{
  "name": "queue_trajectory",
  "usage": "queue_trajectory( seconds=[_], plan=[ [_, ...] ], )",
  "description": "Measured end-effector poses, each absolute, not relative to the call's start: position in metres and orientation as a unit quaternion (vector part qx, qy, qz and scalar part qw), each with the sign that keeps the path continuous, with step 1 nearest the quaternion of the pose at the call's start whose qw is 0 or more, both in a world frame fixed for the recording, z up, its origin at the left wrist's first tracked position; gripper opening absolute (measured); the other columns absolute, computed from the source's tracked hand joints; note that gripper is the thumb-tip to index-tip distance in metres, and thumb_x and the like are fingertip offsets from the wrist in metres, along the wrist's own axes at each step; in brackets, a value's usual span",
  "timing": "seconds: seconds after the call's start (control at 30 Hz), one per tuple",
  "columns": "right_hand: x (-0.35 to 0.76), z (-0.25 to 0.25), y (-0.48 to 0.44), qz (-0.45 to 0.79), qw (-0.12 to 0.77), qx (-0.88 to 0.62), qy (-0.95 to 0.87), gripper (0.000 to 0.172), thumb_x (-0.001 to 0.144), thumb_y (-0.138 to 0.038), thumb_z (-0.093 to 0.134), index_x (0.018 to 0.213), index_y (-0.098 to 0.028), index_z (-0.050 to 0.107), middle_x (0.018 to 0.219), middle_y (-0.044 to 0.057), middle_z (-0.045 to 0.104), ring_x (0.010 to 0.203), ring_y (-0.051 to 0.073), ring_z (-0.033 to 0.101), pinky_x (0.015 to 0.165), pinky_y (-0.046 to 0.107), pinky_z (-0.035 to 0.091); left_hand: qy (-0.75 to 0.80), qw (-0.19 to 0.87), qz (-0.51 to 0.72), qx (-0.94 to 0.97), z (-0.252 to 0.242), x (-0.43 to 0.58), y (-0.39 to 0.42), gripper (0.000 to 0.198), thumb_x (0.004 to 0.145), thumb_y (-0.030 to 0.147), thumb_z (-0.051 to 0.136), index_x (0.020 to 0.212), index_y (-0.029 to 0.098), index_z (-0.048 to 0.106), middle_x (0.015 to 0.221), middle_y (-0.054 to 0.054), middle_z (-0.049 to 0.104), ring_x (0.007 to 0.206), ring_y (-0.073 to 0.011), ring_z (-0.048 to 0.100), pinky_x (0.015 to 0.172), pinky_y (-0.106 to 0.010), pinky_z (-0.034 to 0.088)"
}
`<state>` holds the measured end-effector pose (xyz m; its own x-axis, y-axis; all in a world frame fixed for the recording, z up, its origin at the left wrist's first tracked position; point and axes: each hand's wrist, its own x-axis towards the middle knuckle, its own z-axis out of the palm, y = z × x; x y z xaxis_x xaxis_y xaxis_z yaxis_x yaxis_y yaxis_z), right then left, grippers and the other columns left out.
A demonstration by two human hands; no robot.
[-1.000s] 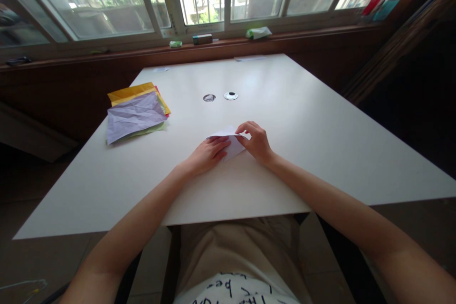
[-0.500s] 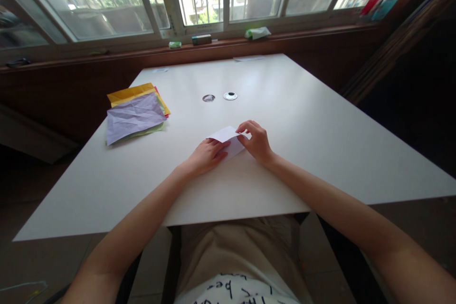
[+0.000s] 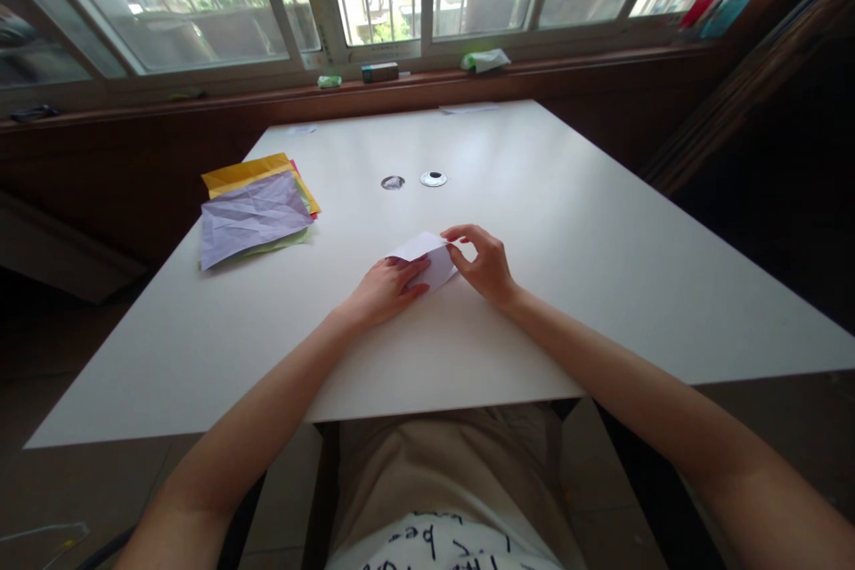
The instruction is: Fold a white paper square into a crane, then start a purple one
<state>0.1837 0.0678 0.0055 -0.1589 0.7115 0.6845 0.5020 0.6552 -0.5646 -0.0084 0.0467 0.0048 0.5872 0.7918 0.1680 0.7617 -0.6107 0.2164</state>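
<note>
Head view: the paper (image 3: 419, 246) lay near the front of the table (image 3: 601, 285), its far part bent up into a flap. The left hand (image 3: 386, 291) rested on it palm down, fingers a little spread and partly under that flap. The right hand (image 3: 492, 267) pinched the right end between thumb and fingers. Well to the left, a creased purple sheet (image 3: 250, 218) partly covered a yellow sheet (image 3: 247, 172).

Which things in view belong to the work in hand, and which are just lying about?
In use:
folded white paper sheet
white table beneath it

Apparently lying about:
creased lilac paper sheet
yellow paper sheet
small rectangular box on brown windowsill
</note>
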Motion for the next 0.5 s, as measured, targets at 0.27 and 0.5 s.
queue_trajectory(
  seconds=[0.27, 0.5],
  plan=[
    [0.188, 0.007, 0.066, 0.113, 0.487, -0.347, -0.793, 0.026, 0.071, 0.0, 0.043, 0.071, -0.021, 0.059, 0.097, 0.004, 0.064, 0.094, 0.017, 0.057, 0.08, 0.035, 0.049, 0.484, 0.023, 0.134, 0.864, 0.006, -0.01, 0.05, 0.043, 0.085, 0.035, 0.041, 0.125, 0.021, 0.044, 0.115, -0.006, 0.06, 0.103, -0.0236, 0.054, 0.088, -0.036, 0.042],
    [0.191, -0.002, 0.075, 0.064, 0.415, -0.363, -0.832, 0.04, 0.068, 0.006, 0.04, 0.082, -0.022, 0.065, 0.112, 0.004, 0.06, 0.105, 0.018, 0.052, 0.082, 0.036, 0.05, 0.483, 0.034, 0.165, 0.859, 0.006, -0.01, 0.049, 0.05, 0.083, 0.032, 0.045, 0.131, 0.02, 0.035, 0.123, -0.007, 0.054, 0.108, -0.024, 0.051, 0.089, -0.035, 0.042]
  ],
)
